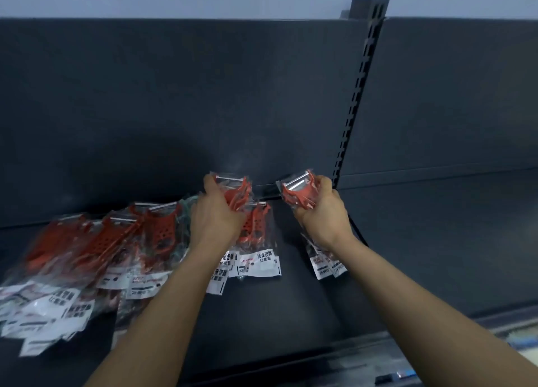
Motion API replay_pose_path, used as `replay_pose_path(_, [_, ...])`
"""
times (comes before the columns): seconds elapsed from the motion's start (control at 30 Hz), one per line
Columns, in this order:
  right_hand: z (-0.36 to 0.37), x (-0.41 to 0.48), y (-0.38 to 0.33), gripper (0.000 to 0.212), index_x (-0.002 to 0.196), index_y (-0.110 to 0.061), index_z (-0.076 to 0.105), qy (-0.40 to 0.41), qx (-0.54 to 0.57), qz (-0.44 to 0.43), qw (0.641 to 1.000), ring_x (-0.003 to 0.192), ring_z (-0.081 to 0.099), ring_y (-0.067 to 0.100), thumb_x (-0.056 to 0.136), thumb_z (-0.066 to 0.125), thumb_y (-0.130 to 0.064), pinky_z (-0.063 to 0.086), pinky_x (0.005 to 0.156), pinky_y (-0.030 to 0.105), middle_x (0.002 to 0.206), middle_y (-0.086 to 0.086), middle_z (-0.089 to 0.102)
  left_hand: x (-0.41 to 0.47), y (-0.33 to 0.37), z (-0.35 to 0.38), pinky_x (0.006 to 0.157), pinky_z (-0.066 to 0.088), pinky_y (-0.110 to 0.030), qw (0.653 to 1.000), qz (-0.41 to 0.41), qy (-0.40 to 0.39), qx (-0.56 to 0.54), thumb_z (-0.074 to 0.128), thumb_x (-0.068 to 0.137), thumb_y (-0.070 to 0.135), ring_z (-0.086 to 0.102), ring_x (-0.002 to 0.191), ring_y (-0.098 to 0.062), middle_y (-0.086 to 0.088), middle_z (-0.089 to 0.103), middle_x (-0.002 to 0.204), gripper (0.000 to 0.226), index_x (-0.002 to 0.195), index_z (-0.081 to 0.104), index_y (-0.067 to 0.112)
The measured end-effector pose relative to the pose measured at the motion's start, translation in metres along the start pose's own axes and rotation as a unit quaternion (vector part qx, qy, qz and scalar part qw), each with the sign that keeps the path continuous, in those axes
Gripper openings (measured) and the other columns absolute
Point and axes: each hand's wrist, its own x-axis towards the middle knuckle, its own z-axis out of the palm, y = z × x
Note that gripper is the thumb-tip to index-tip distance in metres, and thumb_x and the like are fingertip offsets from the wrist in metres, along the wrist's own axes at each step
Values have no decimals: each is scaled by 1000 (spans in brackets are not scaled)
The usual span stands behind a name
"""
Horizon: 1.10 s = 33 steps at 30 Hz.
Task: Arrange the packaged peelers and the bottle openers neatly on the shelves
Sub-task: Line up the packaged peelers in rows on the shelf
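Red peelers in clear plastic packets with white labels lie overlapping on the dark shelf (305, 299), in a pile of packaged peelers (96, 241) spread across its left half. My left hand (215, 212) grips a bunch of packaged peelers (237, 193) at the pile's right end, above another packet (256, 241) that lies flat. My right hand (323, 209) holds a separate bunch of packaged peelers (297, 191) a little above the shelf, its labels hanging below my wrist. I see no bottle openers.
A dark back panel (203, 95) rises behind the shelf. A slotted upright post (356, 95) splits it from the neighbouring bay (451, 212) on the right. The shelf's front edge (378, 346) runs along the bottom right.
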Motion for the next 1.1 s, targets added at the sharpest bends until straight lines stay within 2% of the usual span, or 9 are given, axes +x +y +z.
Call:
replay_pose_path(0.07, [-14,1,7,64,135,-19,32,-2,2,-18,1000,101,54,28,81,67,-24,45,82,33,117,11,51,-8,13,9,84,49,-44,999,16,37,18,71,75,15,57,99,-34,-14,57,109,89,145,16,17])
replay_pose_path(0.13, [-33,0,19,63,135,-20,32,-1,8,-33,999,102,54,28,81,66,-24,44,83,34,118,10,51,-20,32,25,88,47,-46,998,28,51,18,70,73,18,54,105,-37,-15,56,114,88,144,17,18])
replay_pose_path(0.37, [-125,-1,95,67,138,-20,30,27,-10,-31,999,108,51,32,82,65,-25,45,90,38,121,12,50,-71,116,104,89,46,-44,998,67,19,0,67,75,16,48,111,-33,-15,52,117,89,146,14,18])
replay_pose_path(0.6, [-202,0,177,64,137,-21,31,77,-34,36,996,103,53,31,83,65,-27,43,82,35,118,11,51,-95,192,182,89,48,-43,992,122,-31,-25,66,74,14,50,109,-29,-10,54,112,85,144,17,19])
replay_pose_path(0.83, [-260,11,239,60,133,-19,34,141,-72,92,983,102,52,32,82,64,-23,38,76,31,115,13,51,-100,264,252,94,39,-38,977,193,-85,-32,64,78,15,43,119,-32,-14,49,125,87,147,12,14])
replay_pose_path(1.1, [-324,32,306,60,132,-18,35,171,-83,124,974,104,53,35,80,66,-24,41,83,33,115,15,53,-114,337,320,96,38,-38,967,225,-117,-17,64,78,15,43,120,-33,-16,50,125,87,148,13,12])
